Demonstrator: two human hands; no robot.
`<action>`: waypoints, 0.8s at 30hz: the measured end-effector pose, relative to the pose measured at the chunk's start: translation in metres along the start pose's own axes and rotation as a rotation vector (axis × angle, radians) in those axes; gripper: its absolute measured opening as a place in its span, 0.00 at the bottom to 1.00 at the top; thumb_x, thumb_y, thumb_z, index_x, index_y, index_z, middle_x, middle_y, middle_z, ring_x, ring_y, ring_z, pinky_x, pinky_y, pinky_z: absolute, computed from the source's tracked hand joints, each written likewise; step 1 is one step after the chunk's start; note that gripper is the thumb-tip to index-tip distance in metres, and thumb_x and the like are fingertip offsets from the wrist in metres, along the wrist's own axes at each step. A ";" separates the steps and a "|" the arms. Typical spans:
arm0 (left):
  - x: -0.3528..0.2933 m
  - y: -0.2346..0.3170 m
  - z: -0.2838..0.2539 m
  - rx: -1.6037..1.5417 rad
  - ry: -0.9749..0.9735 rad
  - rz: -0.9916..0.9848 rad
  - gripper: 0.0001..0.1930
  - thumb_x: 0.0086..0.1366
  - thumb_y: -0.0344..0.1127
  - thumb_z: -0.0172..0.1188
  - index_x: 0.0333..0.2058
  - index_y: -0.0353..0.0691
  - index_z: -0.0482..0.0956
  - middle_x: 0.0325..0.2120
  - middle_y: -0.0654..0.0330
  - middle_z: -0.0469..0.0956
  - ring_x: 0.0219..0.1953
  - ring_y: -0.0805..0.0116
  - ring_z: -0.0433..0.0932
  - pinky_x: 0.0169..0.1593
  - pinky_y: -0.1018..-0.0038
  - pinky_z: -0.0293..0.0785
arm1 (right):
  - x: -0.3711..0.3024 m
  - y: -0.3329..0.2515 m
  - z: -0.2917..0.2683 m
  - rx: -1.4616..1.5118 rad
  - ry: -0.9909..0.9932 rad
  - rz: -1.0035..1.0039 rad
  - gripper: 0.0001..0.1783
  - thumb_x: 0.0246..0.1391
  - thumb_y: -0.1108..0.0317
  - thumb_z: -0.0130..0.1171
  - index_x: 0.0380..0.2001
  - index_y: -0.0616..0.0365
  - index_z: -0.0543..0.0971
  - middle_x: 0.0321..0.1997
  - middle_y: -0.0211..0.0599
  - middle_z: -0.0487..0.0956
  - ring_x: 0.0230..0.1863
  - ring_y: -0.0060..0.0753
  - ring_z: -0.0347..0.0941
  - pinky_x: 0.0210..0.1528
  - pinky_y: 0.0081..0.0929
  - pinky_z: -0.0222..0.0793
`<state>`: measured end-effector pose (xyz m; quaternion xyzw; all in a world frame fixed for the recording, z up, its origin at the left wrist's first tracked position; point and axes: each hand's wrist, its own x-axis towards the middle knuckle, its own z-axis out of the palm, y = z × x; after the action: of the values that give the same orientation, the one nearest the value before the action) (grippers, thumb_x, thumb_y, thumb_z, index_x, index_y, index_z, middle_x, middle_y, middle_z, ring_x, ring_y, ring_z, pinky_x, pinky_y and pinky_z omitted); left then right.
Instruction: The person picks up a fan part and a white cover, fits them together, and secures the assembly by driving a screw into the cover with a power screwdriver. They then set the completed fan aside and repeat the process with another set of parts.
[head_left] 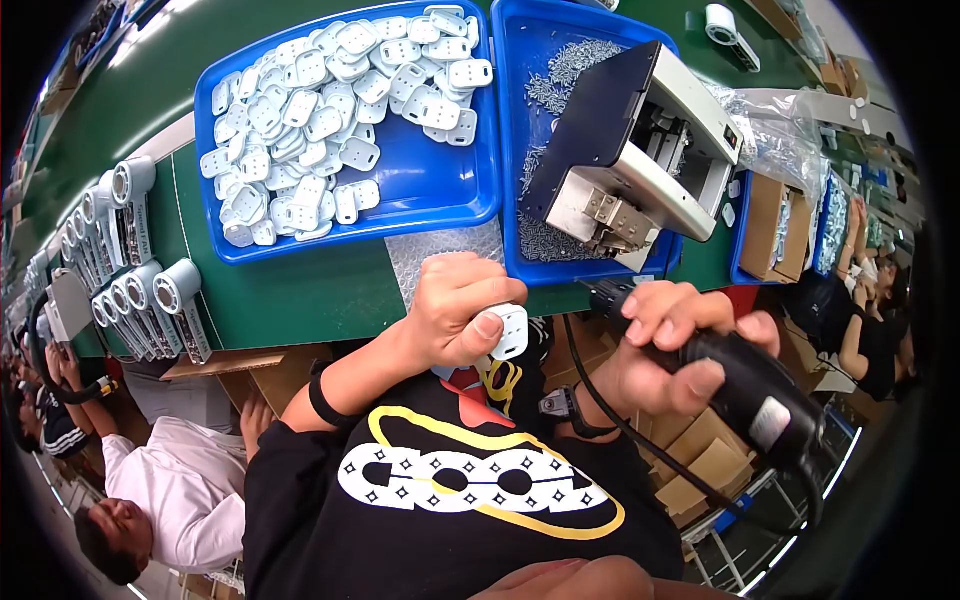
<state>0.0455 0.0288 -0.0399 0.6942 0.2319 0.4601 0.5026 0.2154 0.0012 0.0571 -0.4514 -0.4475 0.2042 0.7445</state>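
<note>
My left hand (462, 308) is closed on a small white plastic part (512, 333) with rounded corners and little holes in its face. In my right hand (672, 345) is a black electric screwdriver (755, 385), its bit end pointing left, apart from the white part. A cord hangs from the tool's rear end. Beyond my left hand, a blue tray (440, 190) holds a heap of similar white parts (300, 120). Past my right hand, a metal screw feeder machine (640, 150) stands in a second blue tray (512, 60) among loose screws (572, 75).
Rows of white cylindrical-headed units (180, 295) stand at the left on the green table (300, 300). Bubble wrap (440, 258) lies at the table's near edge. A cardboard box (778, 225) and clear plastic bags (775, 130) are at the right. Another person (175, 480) sits at the left.
</note>
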 end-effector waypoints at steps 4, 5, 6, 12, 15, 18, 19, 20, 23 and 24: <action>0.002 0.002 0.003 -0.012 0.033 0.004 0.22 0.70 0.48 0.45 0.29 0.36 0.79 0.17 0.59 0.71 0.16 0.60 0.71 0.22 0.65 0.64 | 0.020 -0.007 0.012 -0.033 0.083 -0.126 0.27 0.59 0.53 0.63 0.51 0.54 0.63 0.22 0.35 0.71 0.17 0.28 0.67 0.24 0.33 0.69; 0.002 0.002 0.004 -0.013 0.033 0.002 0.22 0.70 0.48 0.45 0.29 0.36 0.79 0.17 0.59 0.71 0.16 0.60 0.71 0.22 0.65 0.64 | 0.023 -0.004 0.014 -0.047 0.111 -0.152 0.26 0.59 0.53 0.62 0.51 0.54 0.63 0.22 0.35 0.71 0.17 0.28 0.67 0.24 0.33 0.69; 0.001 0.002 0.004 -0.008 0.033 -0.003 0.22 0.70 0.48 0.45 0.29 0.36 0.79 0.17 0.59 0.71 0.16 0.60 0.71 0.22 0.65 0.64 | 0.025 0.003 0.014 -0.042 0.109 -0.148 0.26 0.59 0.53 0.62 0.51 0.54 0.63 0.22 0.35 0.71 0.17 0.28 0.67 0.24 0.33 0.69; 0.001 0.000 0.006 0.001 0.036 -0.015 0.21 0.70 0.48 0.46 0.29 0.37 0.79 0.17 0.59 0.71 0.16 0.59 0.70 0.23 0.65 0.65 | 0.017 0.016 0.011 -0.158 0.059 0.002 0.22 0.58 0.57 0.61 0.48 0.55 0.65 0.21 0.35 0.71 0.16 0.28 0.66 0.24 0.34 0.69; 0.003 -0.001 0.002 0.014 0.026 -0.001 0.21 0.70 0.48 0.46 0.29 0.37 0.79 0.17 0.59 0.70 0.16 0.59 0.70 0.23 0.65 0.65 | 0.017 0.019 0.015 -0.128 0.057 -0.036 0.21 0.57 0.60 0.61 0.47 0.57 0.66 0.20 0.36 0.70 0.16 0.28 0.66 0.24 0.34 0.69; 0.001 0.000 0.003 0.006 0.012 0.000 0.21 0.70 0.48 0.46 0.29 0.37 0.79 0.17 0.59 0.70 0.16 0.59 0.70 0.23 0.65 0.65 | 0.024 0.020 0.016 -0.100 0.108 -0.046 0.20 0.57 0.62 0.61 0.47 0.58 0.67 0.20 0.36 0.70 0.15 0.29 0.65 0.23 0.33 0.68; 0.001 0.000 0.003 0.006 0.013 -0.001 0.21 0.70 0.48 0.46 0.29 0.36 0.79 0.16 0.59 0.70 0.16 0.59 0.70 0.23 0.65 0.65 | 0.028 0.021 0.017 -0.112 0.105 -0.008 0.20 0.57 0.62 0.61 0.47 0.59 0.67 0.20 0.36 0.70 0.15 0.29 0.65 0.23 0.33 0.68; 0.000 0.001 0.003 0.005 0.013 0.000 0.22 0.70 0.48 0.46 0.29 0.36 0.79 0.16 0.59 0.69 0.16 0.59 0.70 0.23 0.65 0.65 | 0.032 0.022 0.017 -0.123 0.103 0.029 0.20 0.58 0.62 0.61 0.47 0.59 0.68 0.20 0.36 0.70 0.15 0.29 0.65 0.23 0.33 0.68; 0.000 0.000 0.002 -0.012 0.010 -0.004 0.22 0.70 0.49 0.46 0.29 0.36 0.78 0.16 0.59 0.69 0.16 0.59 0.70 0.23 0.65 0.64 | 0.048 0.025 0.016 -0.150 0.096 0.119 0.21 0.58 0.62 0.61 0.48 0.61 0.68 0.20 0.36 0.70 0.15 0.29 0.64 0.23 0.33 0.68; 0.000 0.000 0.002 -0.014 0.014 -0.005 0.22 0.70 0.49 0.46 0.29 0.36 0.78 0.16 0.59 0.69 0.16 0.59 0.70 0.23 0.65 0.64 | 0.053 0.027 0.016 -0.158 0.079 0.176 0.21 0.58 0.62 0.61 0.49 0.62 0.67 0.20 0.36 0.71 0.15 0.29 0.64 0.22 0.33 0.68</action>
<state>0.0470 0.0276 -0.0399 0.6869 0.2337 0.4652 0.5071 0.2320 0.0598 0.0628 -0.5541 -0.3911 0.2151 0.7027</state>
